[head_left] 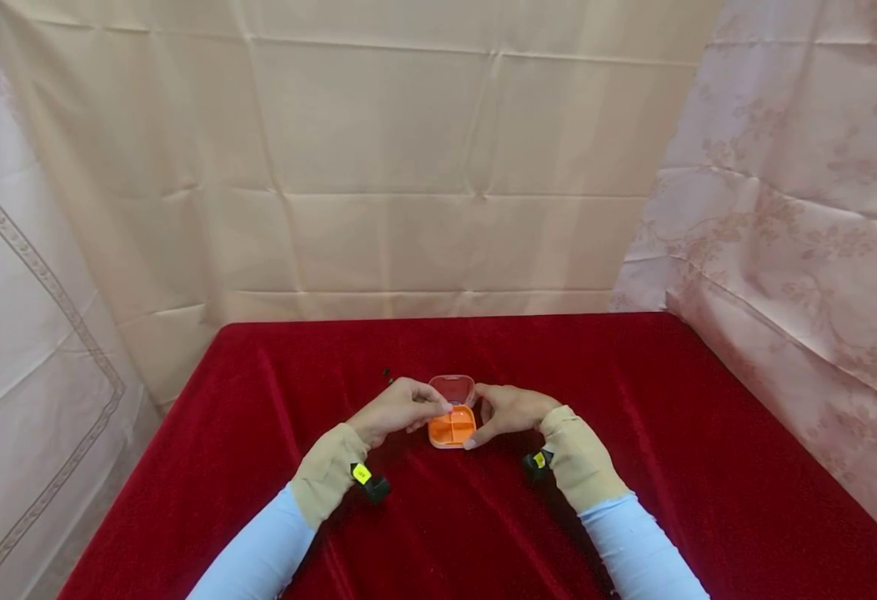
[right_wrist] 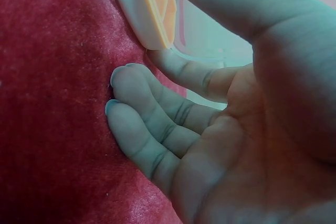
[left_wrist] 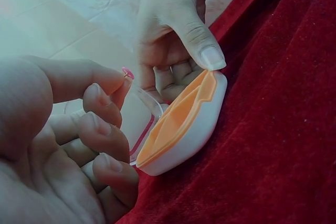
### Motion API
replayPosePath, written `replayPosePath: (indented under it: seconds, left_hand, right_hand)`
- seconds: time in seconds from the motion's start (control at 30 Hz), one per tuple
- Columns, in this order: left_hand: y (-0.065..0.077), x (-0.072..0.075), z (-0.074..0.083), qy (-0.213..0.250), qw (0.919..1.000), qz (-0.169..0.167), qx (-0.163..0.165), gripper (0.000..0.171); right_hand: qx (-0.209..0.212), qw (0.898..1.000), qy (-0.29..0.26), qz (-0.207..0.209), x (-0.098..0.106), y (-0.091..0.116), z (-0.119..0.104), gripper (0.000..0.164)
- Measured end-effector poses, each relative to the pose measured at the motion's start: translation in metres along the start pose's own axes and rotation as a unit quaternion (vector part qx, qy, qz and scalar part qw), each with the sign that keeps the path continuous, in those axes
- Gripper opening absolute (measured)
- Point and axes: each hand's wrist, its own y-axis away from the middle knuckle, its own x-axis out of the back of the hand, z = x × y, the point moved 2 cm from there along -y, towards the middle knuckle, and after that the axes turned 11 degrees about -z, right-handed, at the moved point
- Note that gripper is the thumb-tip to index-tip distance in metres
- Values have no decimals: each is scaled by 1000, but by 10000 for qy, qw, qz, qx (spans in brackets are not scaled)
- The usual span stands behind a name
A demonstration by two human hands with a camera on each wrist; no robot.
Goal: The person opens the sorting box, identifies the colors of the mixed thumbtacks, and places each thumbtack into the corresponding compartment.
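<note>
A small pill box [head_left: 452, 427] with an orange divided insert and a white base sits on the red cloth, its clear lid [head_left: 452, 388] raised at the back. My right hand [head_left: 515, 408] holds the box by its right side, the thumb at the front corner and the index finger farther back. Between thumb and forefinger, my left hand [head_left: 401, 408] pinches a tiny pink stud [left_wrist: 127, 72] with a bit of gold colour under it, just above the insert. The compartments that show in the head view look bare orange.
Tiny dark pieces [head_left: 387, 372] lie on the red cloth [head_left: 318, 358] behind my left hand. A beige curtain [head_left: 438, 167] hangs beyond the table's far edge, with patterned cloth at both sides.
</note>
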Motion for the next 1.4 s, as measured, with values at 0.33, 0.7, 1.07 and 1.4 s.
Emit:
replayPosePath:
  seconds: [0.33,0.7,1.07,1.4]
  left_hand:
    - [-1,-3,1,65,9999,119,29,15]
    - [-1,-6,3,94,9997,198,76,17]
    - [-2,-7,2,93,9997,204,87,17]
    - [-3,-8,1,81,9996,267,79,18]
  right_hand:
    - [8,10000,17,-1,-1,0,0,57]
    - [6,10000,42,31,0,0,-1,56]
    - [19,10000,0,-12,-1,2,-2,56]
    - [-5,10000,-2,-5,0,2,-4,56]
